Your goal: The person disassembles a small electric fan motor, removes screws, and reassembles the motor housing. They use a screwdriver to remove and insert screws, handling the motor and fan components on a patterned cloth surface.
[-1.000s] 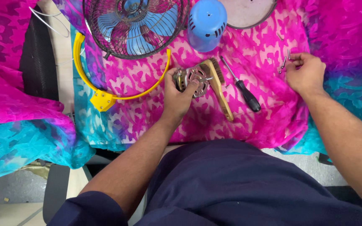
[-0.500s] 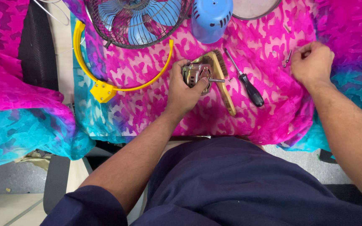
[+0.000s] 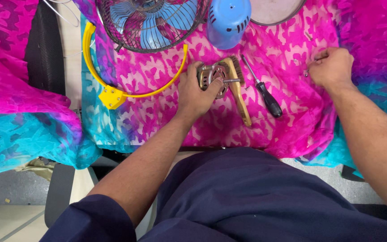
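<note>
A pink and turquoise patterned cloth [image 3: 157,112] covers the work surface, with grey floor showing below its left edge. Against the picture half a second ago, the left hand [image 3: 196,92] has kept its grip on the metal motor part and the right hand has stayed at the same spot on the cloth; only the view has shifted slightly, so everything sits a little lower in the picture. The left hand's fingers are curled around the motor part [image 3: 214,78], a round, silvery-brass piece with slots around its rim and a short steel shaft sticking out toward the right; it rests on the cloth directly under the fingertips. Touching it on the far side from the palm lies a wooden-handled brush [image 3: 239,92], and just beyond that a screwdriver [image 3: 262,88] with a black handle. The right hand [image 3: 332,67], well apart from the motor part, is closed in a loose fist with fingertips pinched over something small on the cloth; what it is cannot be made out. Beyond the left fingers sit a wire fan guard with blue blades [image 3: 151,22], a blue plastic housing [image 3: 227,20] and a curved yellow bracket [image 3: 113,92].
</note>
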